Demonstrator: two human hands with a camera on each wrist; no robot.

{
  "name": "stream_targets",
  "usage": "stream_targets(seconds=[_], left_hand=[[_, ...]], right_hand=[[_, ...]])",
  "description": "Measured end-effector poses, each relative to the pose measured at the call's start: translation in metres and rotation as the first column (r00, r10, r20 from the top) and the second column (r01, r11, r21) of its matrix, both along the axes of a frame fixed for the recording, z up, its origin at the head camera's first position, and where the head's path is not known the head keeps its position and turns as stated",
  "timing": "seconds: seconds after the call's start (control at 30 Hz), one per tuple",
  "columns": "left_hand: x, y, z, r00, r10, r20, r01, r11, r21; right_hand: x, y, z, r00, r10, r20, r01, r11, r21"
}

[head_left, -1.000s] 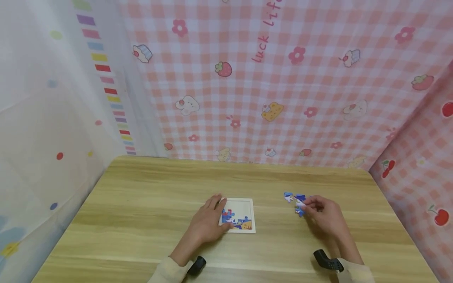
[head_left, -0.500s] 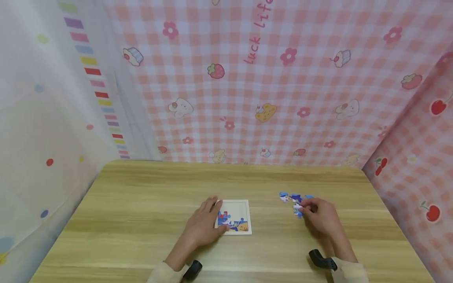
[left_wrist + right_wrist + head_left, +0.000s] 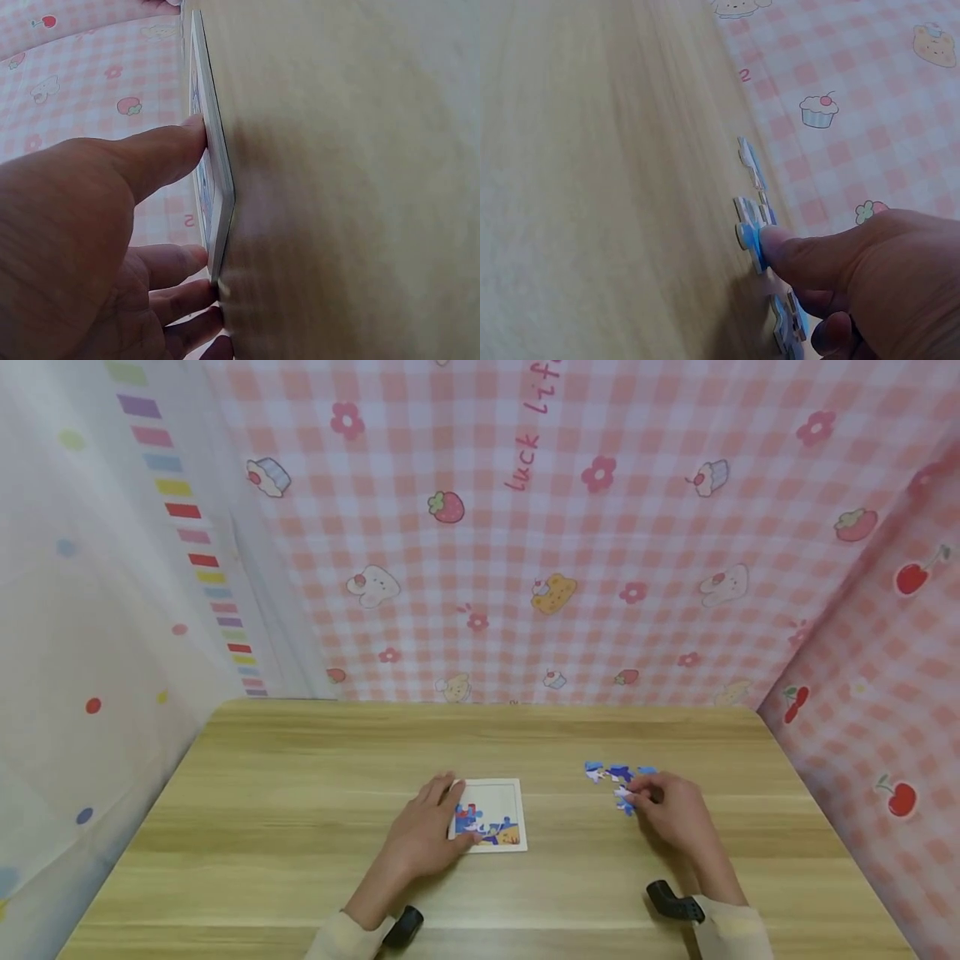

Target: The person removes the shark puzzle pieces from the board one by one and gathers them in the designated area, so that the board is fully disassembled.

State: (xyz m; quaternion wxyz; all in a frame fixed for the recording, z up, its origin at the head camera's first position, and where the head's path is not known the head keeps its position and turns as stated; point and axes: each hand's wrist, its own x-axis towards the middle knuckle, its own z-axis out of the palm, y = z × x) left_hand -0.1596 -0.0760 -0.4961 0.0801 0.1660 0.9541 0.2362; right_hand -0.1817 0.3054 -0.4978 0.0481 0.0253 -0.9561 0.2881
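Note:
A small square puzzle tray (image 3: 522,814) with a pale rim lies on the table, its lower part filled with blue, red and orange pieces (image 3: 491,833). My left hand (image 3: 426,831) rests on the tray's left side, thumb at the near edge, fingers extended along the left edge. To the right, my right hand (image 3: 671,812) pinches a blue-and-white jigsaw piece (image 3: 750,234) between thumb and fingers. Whether that piece is off the table is hard to tell. Several loose jigsaw pieces (image 3: 594,771) lie around those fingertips, some partly hidden by the hand.
The wooden table (image 3: 337,760) extends around both hands. A pink checked cloth (image 3: 480,552) hangs along its back edge, and another covers the right side. A pale dotted cloth (image 3: 90,635) hangs at the left. Each wrist carries a black camera mount (image 3: 673,903).
The head view has swung slightly right, so the scene sits further left. Both hands keep nearly the same places beside the tray and the loose pieces.

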Motion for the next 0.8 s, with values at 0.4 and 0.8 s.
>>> stream_targets(seconds=[0.4, 0.8], left_hand=[[-0.004, -0.004, -0.002, 1.000, -0.010, -0.012, 0.010, 1.000, 0.007], [-0.007, -0.012, -0.002, 0.999, -0.030, 0.035, 0.029, 0.999, 0.039]], right_hand=[[0.001, -0.011, 0.008, 0.996, 0.015, -0.092, -0.020, 0.998, -0.057], [0.005, -0.032, 0.012, 0.994, 0.073, -0.085, -0.082, 0.992, -0.099]])
